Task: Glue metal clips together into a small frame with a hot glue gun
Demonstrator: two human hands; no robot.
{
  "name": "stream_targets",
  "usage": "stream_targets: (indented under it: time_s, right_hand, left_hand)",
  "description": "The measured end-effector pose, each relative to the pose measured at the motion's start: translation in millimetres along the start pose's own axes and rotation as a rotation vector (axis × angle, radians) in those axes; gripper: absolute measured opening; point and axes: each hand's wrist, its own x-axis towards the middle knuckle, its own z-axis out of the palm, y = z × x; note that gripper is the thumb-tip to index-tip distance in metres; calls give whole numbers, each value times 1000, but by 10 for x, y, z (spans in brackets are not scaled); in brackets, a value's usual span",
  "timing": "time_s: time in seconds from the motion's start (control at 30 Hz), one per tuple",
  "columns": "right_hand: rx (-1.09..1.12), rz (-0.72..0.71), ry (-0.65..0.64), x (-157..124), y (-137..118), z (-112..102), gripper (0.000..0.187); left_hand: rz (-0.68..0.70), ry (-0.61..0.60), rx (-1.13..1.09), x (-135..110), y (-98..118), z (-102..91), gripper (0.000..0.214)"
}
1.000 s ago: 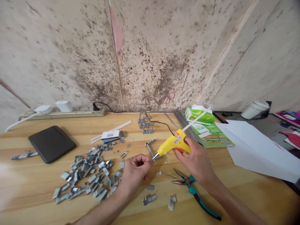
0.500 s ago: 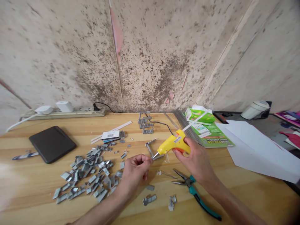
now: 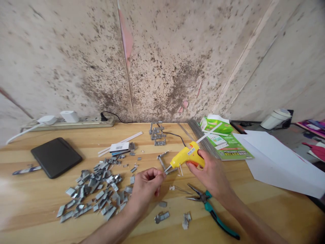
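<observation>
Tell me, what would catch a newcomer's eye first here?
The yellow glue gun near the middle of the wooden table stands out, gripped in the right hand with its nozzle at the pinched fingers of the left hand. Left of the hands lies a spread of small grey metal pieces, and behind it all rises a wall heavily speckled with dark spots.

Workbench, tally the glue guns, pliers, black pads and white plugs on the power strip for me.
Glue guns: 1, the yellow glue gun in the right hand
Pliers: 1, the teal-handled pliers
Black pads: 1, the flat pad
White plugs: 2, a cube plug and a rounded plug
Total: 5
</observation>
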Motion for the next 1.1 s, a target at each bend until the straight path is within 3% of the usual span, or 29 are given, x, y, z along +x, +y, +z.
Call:
stream_targets:
  time_s: [1.1]
  right_hand:
    - [12,-18,26,-20,-5,51,26]
  left_hand:
    - [23,27,40,23,-9,-14,22]
